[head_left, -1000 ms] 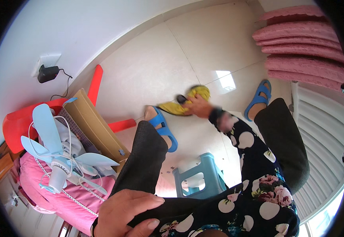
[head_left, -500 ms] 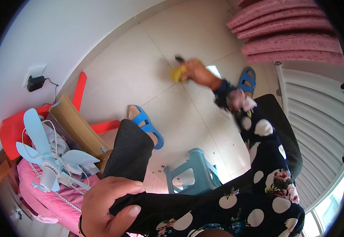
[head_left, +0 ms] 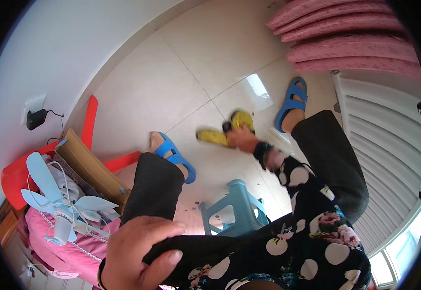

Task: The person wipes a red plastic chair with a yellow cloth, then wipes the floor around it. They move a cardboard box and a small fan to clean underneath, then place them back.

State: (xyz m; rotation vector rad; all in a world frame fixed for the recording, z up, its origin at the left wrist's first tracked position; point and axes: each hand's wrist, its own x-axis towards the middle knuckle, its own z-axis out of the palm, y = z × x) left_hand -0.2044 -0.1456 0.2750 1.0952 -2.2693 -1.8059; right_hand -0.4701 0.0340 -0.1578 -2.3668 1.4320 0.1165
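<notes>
My right hand (head_left: pixel 243 139) is closed on a pair of yellow slippers (head_left: pixel 216 137) with dark parts, low over the tiled floor between my feet. One slipper points left and the other points away from me; motion blurs both, so their details do not show. My left hand (head_left: pixel 145 246) rests over my left thigh in dark trousers, thumb and fingers apart, holding nothing. Blue sandals are on both my feet, the left sandal (head_left: pixel 174 157) nearer and the right sandal (head_left: pixel 293 102) farther off.
A pale blue plastic stool (head_left: pixel 237 205) stands between my legs. To the left are a pale blue fan (head_left: pixel 58 203), a cardboard box (head_left: pixel 92 164), a red frame (head_left: pixel 89 123) and a plugged-in black adapter (head_left: pixel 36 119). Pink cushions (head_left: pixel 355 50) are stacked at the far right, above a white radiator (head_left: pixel 389 145).
My right hand has come closer to my body, and the slippers now fan out wider in it. My left hand stays on my thigh.
</notes>
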